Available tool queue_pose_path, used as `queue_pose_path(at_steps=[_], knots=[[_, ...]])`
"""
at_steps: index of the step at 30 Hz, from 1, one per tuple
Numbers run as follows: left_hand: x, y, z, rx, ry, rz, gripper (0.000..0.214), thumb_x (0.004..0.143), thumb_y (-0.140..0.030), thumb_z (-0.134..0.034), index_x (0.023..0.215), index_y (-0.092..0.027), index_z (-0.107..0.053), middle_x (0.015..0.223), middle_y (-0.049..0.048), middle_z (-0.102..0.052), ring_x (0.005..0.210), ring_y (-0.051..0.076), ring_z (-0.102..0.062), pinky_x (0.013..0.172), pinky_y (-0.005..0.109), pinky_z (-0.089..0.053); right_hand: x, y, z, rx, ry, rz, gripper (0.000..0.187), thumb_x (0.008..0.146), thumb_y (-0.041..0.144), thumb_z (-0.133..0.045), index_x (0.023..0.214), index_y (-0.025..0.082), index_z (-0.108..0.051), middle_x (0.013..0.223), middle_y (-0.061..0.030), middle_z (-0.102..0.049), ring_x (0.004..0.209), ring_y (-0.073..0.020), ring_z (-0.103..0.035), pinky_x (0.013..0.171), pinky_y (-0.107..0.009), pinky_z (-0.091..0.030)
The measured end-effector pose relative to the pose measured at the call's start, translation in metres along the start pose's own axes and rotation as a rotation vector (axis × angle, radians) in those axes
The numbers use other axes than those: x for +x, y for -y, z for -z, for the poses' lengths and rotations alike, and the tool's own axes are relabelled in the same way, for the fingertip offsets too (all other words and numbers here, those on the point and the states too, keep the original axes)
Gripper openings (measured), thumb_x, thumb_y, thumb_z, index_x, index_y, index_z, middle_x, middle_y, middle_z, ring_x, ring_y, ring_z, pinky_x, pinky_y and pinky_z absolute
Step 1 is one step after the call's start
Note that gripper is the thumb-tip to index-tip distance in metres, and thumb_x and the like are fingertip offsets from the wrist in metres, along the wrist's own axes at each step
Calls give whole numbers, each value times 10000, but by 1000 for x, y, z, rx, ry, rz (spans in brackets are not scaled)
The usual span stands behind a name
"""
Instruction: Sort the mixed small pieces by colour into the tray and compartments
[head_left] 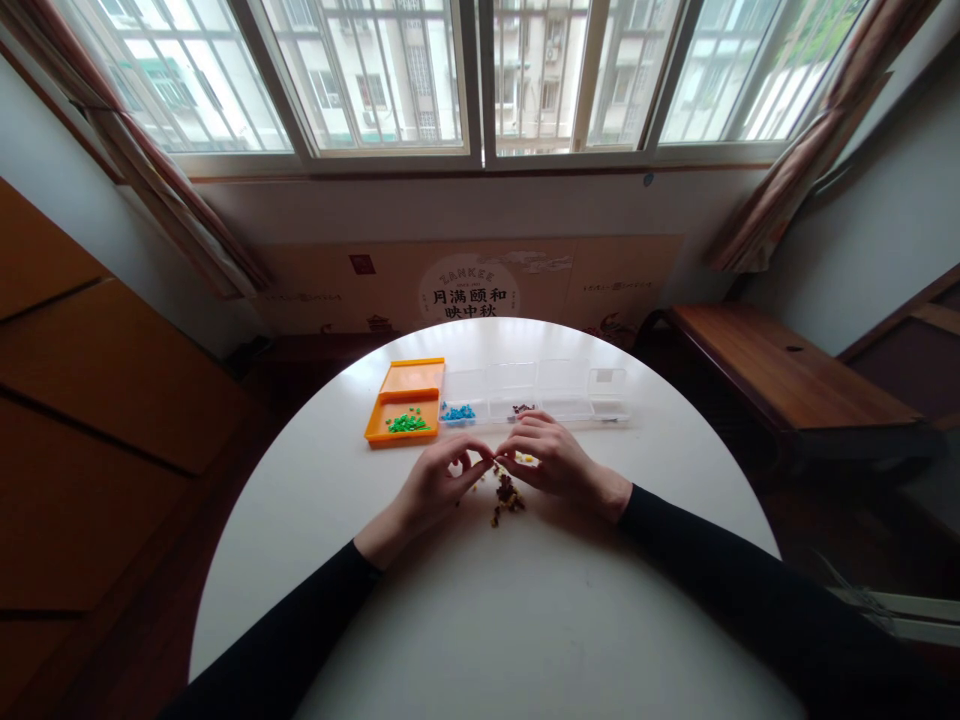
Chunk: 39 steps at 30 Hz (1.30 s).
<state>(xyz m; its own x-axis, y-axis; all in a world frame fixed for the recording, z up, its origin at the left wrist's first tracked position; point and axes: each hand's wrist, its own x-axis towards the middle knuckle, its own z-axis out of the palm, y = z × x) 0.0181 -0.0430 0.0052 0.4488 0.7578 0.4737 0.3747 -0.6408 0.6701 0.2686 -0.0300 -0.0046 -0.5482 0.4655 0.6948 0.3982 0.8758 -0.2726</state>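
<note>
On the round white table [525,620], my left hand [439,485] and my right hand [551,460] meet fingertip to fingertip over a small pile of mixed beads [508,495]. Both hands have their fingers pinched together on something too small to make out. Just beyond them lies an open orange box [405,402] with green beads [407,423] in its near half. To its right sits a row of clear boxes [536,392]; one holds blue beads [457,412], another holds dark beads [522,408].
A wooden bench [780,375] stands to the right of the table. Wooden cabinets [82,400] line the left wall. A printed cardboard panel [469,285] leans under the window behind the table.
</note>
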Motion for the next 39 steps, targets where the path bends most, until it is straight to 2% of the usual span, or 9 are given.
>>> queue_pose_path(at_steps=[10, 18, 24, 31, 39], knots=[[1, -1, 0, -32, 10, 8, 109, 1013, -306, -775, 994, -199, -787, 901, 25, -785, 673, 121, -602, 648, 239, -516, 3, 2, 2, -4, -3, 1, 60, 1055, 267, -722, 996, 255, -724, 857, -10, -758, 803, -195, -666, 945, -394, -539], [0, 1, 0, -3, 9, 24, 173, 1027, -362, -764, 997, -194, -789, 890, 42, -785, 714, 143, -640, 676, 262, -529, 3, 2, 2, 2, -10, -9, 42, 1044, 255, -727, 1002, 254, -724, 881, -9, -777, 828, -198, -683, 955, -395, -536], [0, 2, 0, 22, -10, 11, 149, 1026, -352, -763, 1002, -207, -784, 920, 42, -792, 744, 155, -669, 700, 276, -554, 1, 2, 1, 12, 12, -32, 54, 1051, 262, -717, 997, 261, -726, 897, -16, -792, 866, -211, -707, 963, -404, -547], [1, 2, 1, -8, -3, -7, 146, 1038, -343, -748, 1031, -203, -787, 944, 49, -795, 758, 150, -681, 710, 268, -569, 4, 3, 4, 39, -54, -23, 55, 1052, 249, -718, 998, 252, -710, 880, -5, -791, 829, -200, -703, 940, -392, -542], [1, 2, 1, -31, 17, -16, 103, 1040, -295, -732, 1072, -206, -775, 964, 49, -774, 773, 148, -675, 687, 254, -552, 4, 3, 5, 50, -44, -27, 61, 1055, 262, -715, 995, 253, -713, 870, -4, -784, 817, -195, -693, 946, -393, -545]])
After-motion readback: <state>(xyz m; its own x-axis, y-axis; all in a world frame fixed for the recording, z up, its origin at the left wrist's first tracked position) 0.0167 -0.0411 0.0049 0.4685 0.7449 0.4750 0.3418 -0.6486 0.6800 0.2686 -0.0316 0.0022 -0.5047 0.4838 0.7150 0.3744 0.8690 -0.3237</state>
